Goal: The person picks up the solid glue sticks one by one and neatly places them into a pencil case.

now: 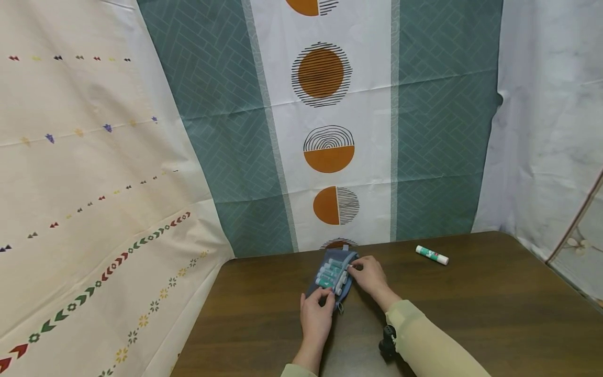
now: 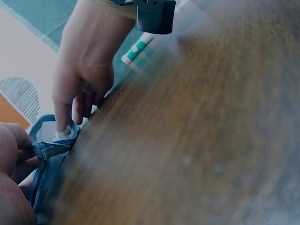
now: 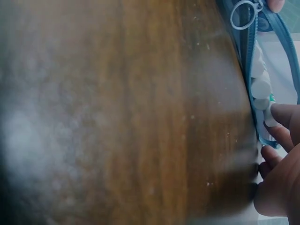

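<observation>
A blue zip pouch with a see-through side lies on the table, its zip undone. Several white-and-green glue sticks show inside it, side by side. My left hand pinches the pouch's near edge by the zip end, where a ring pull hangs. At the opening, my right hand pinches the end of one glue stick between thumb and finger; the rest of that stick is hidden in the pouch. White ends of other sticks face out of the opening.
Another glue stick lies alone on the brown table, right of the pouch near the back edge. A patterned curtain hangs behind the table, with a cream cloth at the left.
</observation>
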`<state>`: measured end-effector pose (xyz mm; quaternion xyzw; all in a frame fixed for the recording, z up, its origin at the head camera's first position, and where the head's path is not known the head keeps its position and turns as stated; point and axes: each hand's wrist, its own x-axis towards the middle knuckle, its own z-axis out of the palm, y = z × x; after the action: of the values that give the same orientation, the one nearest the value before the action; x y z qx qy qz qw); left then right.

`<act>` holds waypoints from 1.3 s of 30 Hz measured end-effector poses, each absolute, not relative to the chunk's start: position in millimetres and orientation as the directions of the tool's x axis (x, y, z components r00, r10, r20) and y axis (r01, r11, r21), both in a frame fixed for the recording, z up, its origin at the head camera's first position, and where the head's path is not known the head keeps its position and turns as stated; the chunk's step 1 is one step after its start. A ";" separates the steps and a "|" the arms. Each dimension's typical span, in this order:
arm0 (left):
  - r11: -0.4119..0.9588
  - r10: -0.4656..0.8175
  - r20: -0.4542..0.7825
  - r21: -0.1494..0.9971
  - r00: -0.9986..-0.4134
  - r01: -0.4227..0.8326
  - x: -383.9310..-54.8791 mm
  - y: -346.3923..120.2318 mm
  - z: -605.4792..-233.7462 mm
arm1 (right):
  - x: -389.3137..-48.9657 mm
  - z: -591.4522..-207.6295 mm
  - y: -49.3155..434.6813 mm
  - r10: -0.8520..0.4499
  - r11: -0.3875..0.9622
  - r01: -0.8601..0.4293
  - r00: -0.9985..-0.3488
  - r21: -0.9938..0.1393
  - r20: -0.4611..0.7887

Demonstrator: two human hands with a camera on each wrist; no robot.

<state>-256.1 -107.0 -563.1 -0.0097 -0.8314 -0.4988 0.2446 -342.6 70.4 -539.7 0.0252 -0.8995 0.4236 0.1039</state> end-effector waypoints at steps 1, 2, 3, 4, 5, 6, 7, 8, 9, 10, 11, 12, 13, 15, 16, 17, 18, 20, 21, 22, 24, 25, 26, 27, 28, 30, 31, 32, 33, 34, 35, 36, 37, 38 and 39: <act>0.503 -0.227 0.417 0.824 -0.880 0.261 -256.1 -107.0 -563.2 | -343.6 -541.2 70.1 0.045 0.647 -0.131 -0.977 -0.751 0.209; 0.502 -0.227 0.416 0.825 -0.880 0.260 -255.9 -107.0 -563.2 | -344.4 -542.5 70.0 0.046 0.654 -0.129 -0.977 -0.745 0.209; 0.501 -0.227 0.415 0.825 -0.881 0.260 -255.7 -107.0 -563.1 | -344.7 -543.2 69.9 0.044 0.662 -0.130 -0.976 -0.738 0.211; 0.499 -0.227 0.413 0.827 -0.882 0.258 -255.6 -107.0 -563.0 | -345.1 -543.9 69.8 0.041 0.672 -0.132 -0.976 -0.729 0.214; 0.498 -0.226 0.413 0.827 -0.882 0.259 -255.5 -107.0 -562.7 | -345.1 -544.2 69.7 0.038 0.679 -0.133 -0.976 -0.722 0.216; 0.496 -0.226 0.412 0.828 -0.883 0.259 -255.4 -107.1 -562.3 | -344.8 -543.8 69.5 0.035 0.685 -0.133 -0.976 -0.717 0.214; 0.495 -0.226 0.411 0.829 -0.883 0.260 -255.3 -107.1 -562.0 | -344.5 -543.3 69.2 0.033 0.689 -0.133 -0.977 -0.713 0.213; 0.493 -0.226 0.412 0.830 -0.883 0.261 -255.3 -107.2 -561.5 | -344.0 -542.6 68.9 0.029 0.693 -0.133 -0.977 -0.709 0.211; 0.494 -0.226 0.413 0.829 -0.882 0.262 -255.3 -107.3 -561.2 | -343.7 -541.7 68.6 0.024 0.696 -0.132 -0.978 -0.705 0.206; 0.494 -0.227 0.412 0.830 -0.882 0.260 -255.3 -107.2 -561.1 | -343.5 -541.2 68.5 0.018 0.701 -0.134 -0.979 -0.700 0.205; 0.495 -0.228 0.410 0.830 -0.883 0.258 -255.2 -107.1 -561.2 | -343.4 -540.8 68.2 0.014 0.703 -0.132 -0.980 -0.698 0.200; 0.494 -0.230 0.408 0.831 -0.884 0.255 -255.2 -107.1 -561.3 | -343.3 -540.2 68.1 0.009 0.707 -0.134 -0.980 -0.694 0.198; 0.494 -0.230 0.406 0.832 -0.884 0.253 -255.3 -107.0 -561.3 | -343.4 -539.9 67.9 0.004 0.710 -0.136 -0.980 -0.691 0.197; 0.496 -0.234 0.399 0.833 -0.887 0.245 -255.5 -107.0 -561.6 | -343.3 -539.1 67.6 -0.006 0.718 -0.141 -0.980 -0.682 0.197; 0.497 -0.235 0.397 0.834 -0.887 0.242 -255.5 -107.0 -561.7 | -343.2 -538.7 67.4 -0.010 0.723 -0.144 -0.980 -0.675 0.198; 0.499 -0.235 0.399 0.832 -0.886 0.242 -255.7 -107.0 -561.6 | -343.0 -538.4 67.3 -0.013 0.727 -0.144 -0.980 -0.671 0.196; 0.499 -0.235 0.395 0.833 -0.888 0.239 -255.8 -106.9 -561.3 | -342.7 -537.9 67.1 -0.017 0.732 -0.148 -0.980 -0.665 0.199; 0.500 -0.237 0.389 0.834 -0.890 0.232 -256.0 -106.8 -560.6 | -342.4 -537.6 66.6 -0.024 0.740 -0.150 -0.980 -0.655 0.197; 0.500 -0.237 0.388 0.835 -0.891 0.231 -256.1 -106.6 -560.2 | -342.4 -537.7 66.5 -0.025 0.742 -0.150 -0.980 -0.653 0.196; 0.502 -0.235 0.391 0.833 -0.890 0.234 -256.2 -106.5 -559.7 | -342.6 -538.2 66.4 -0.026 0.744 -0.151 -0.980 -0.651 0.197; 0.500 -0.235 0.385 0.835 -0.892 0.229 -256.3 -106.3 -559.3 | -343.7 -539.8 66.3 -0.027 0.744 -0.154 -0.979 -0.651 0.200; 0.501 -0.234 0.386 0.835 -0.892 0.229 -256.3 -106.2 -559.1 | -344.4 -541.1 66.3 -0.027 0.743 -0.152 -0.980 -0.652 0.198; 0.500 -0.233 0.386 0.835 -0.892 0.231 -256.1 -106.1 -559.0 | -345.2 -543.0 66.3 -0.028 0.741 -0.155 -0.979 -0.654 0.200; 0.499 -0.232 0.387 0.835 -0.892 0.233 -255.7 -106.1 -559.0 | -346.1 -544.9 66.2 -0.029 0.738 -0.157 -0.979 -0.656 0.202; 0.498 -0.232 0.388 0.835 -0.892 0.234 -255.4 -106.1 -559.1 | -346.8 -545.9 66.3 -0.032 0.737 -0.160 -0.979 -0.657 0.203; 0.495 -0.233 0.384 0.838 -0.894 0.230 -255.0 -106.2 -558.9 | -347.8 -547.7 67.0 -0.038 0.733 -0.165 -0.979 -0.660 0.202; 0.496 -0.233 0.388 0.836 -0.892 0.234 -254.9 -106.2 -558.8 | -347.4 -546.7 67.5 -0.042 0.733 -0.164 -0.980 -0.660 0.197; 0.496 -0.232 0.391 0.835 -0.891 0.237 -254.9 -106.2 -558.8 | -346.6 -545.2 68.2 -0.046 0.732 -0.167 -0.980 -0.661 0.196; 0.497 -0.232 0.394 0.834 -0.889 0.240 -254.9 -106.2 -558.7 | -345.9 -543.3 69.0 -0.053 0.732 -0.169 -0.980 -0.660 0.192; 0.498 -0.233 0.396 0.833 -0.888 0.241 -255.0 -106.1 -558.6 | -345.1 -541.4 70.1 -0.060 0.732 -0.171 -0.980 -0.660 0.187; 0.499 -0.232 0.398 0.832 -0.888 0.242 -254.9 -106.1 -558.4 | -344.2 -540.1 71.2 -0.066 0.728 -0.172 -0.981 -0.664 0.182; 0.498 -0.232 0.399 0.832 -0.887 0.244 -254.7 -106.0 -558.3 | -342.4 -537.2 72.2 -0.073 0.726 -0.171 -0.982 -0.667 0.173; 0.498 -0.232 0.398 0.832 -0.887 0.243 -254.6 -106.0 -558.2 | -342.2 -536.9 73.2 -0.079 0.720 -0.174 -0.982 -0.672 0.170; 0.498 -0.232 0.397 0.833 -0.888 0.242 -254.5 -106.0 -557.9 | -341.8 -536.4 74.2 -0.085 0.714 -0.177 -0.982 -0.677 0.167; 0.498 -0.232 0.396 0.833 -0.889 0.241 -254.3 -106.1 -557.6 | -341.5 -536.0 75.2 -0.091 0.708 -0.180 -0.982 -0.683 0.164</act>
<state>-254.3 -106.1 -557.6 -0.0029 -0.8325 -0.5012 0.2360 -341.5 75.2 -536.0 0.0735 -0.9223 0.3749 0.0588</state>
